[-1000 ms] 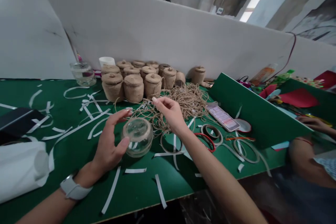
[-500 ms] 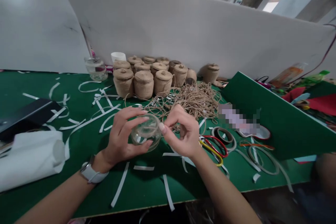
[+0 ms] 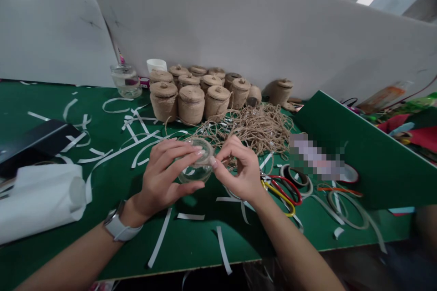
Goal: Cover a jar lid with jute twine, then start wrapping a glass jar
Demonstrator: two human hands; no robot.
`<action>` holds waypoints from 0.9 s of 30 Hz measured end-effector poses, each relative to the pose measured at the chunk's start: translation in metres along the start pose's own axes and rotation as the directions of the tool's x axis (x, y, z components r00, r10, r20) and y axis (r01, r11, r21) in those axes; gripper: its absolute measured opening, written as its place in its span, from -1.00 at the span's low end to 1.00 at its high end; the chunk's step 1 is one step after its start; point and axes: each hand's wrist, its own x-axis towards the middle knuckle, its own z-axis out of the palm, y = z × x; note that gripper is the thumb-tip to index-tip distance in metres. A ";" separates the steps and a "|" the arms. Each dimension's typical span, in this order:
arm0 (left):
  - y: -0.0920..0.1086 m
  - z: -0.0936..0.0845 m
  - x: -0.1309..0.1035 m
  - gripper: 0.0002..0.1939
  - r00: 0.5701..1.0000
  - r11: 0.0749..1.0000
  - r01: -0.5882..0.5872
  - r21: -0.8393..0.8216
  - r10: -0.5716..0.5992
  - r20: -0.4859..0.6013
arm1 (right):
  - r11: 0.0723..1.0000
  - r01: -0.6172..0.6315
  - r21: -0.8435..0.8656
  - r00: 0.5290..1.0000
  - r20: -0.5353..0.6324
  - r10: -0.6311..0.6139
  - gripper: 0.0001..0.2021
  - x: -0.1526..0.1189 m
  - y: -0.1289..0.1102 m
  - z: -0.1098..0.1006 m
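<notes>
My left hand (image 3: 164, 168) is wrapped round a small clear glass jar (image 3: 197, 173), which it holds tilted above the green table. Thumb and forefinger of my right hand (image 3: 241, 173) are pinched together at the right side of the jar's rim. What lies between these fingertips is too small to make out. Just behind my hands spreads a tangled heap of jute twine (image 3: 266, 127). A pair of scissors (image 3: 282, 193) with red and yellow handles lies to the right of my right hand.
Several twine-covered lidded jars (image 3: 191, 105) stand along the white partition (image 3: 239, 32). White strips (image 3: 191, 216) litter the green tabletop (image 3: 191, 250). Rolls of tape (image 3: 296, 177) lie at right, before a slanted green board (image 3: 362, 159). A glass container (image 3: 126, 82) stands back left; a white roll (image 3: 44, 200) lies left.
The glass jar has tilted and shifted slightly in my left hand, whose fingers reach further across its top. My right hand stays pinched at the rim. The camera view has tipped down a little.
</notes>
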 end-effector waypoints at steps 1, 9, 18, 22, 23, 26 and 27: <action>0.001 -0.001 0.001 -0.66 1.000 1.000 0.016 -0.019 -0.017 -0.012 | 1.000 -0.002 0.002 1.000 -0.004 0.002 -0.81 0.000 0.001 0.000; 0.005 -0.005 0.006 -0.85 0.996 0.996 0.085 -0.012 -0.085 -0.030 | 1.000 -0.014 -0.017 1.000 -0.008 0.014 -0.81 -0.001 0.003 0.002; -0.004 -0.011 0.005 -0.87 0.999 0.999 -0.039 0.002 0.039 0.024 | 0.997 -0.067 -0.036 0.997 -0.029 0.066 -0.78 -0.002 0.007 0.001; 0.002 -0.006 0.011 -0.87 0.999 0.997 0.031 -0.077 -0.033 -0.018 | 0.995 -0.082 -0.049 0.997 -0.022 0.081 -0.79 -0.003 0.010 0.001; 0.005 -0.004 0.012 -0.87 0.995 0.989 0.092 -0.117 -0.095 -0.025 | 0.995 -0.081 -0.050 0.997 -0.023 0.080 -0.79 -0.002 0.010 0.001; 0.011 0.000 0.013 -0.83 0.944 0.915 0.318 -0.248 -0.329 -0.006 | 0.995 -0.088 -0.049 0.996 -0.027 0.087 -0.80 -0.002 0.010 0.001; 0.012 0.000 0.013 -0.80 0.928 0.893 0.361 -0.269 -0.373 0.007 | 0.995 -0.091 -0.050 0.996 -0.026 0.089 -0.80 -0.002 0.009 0.001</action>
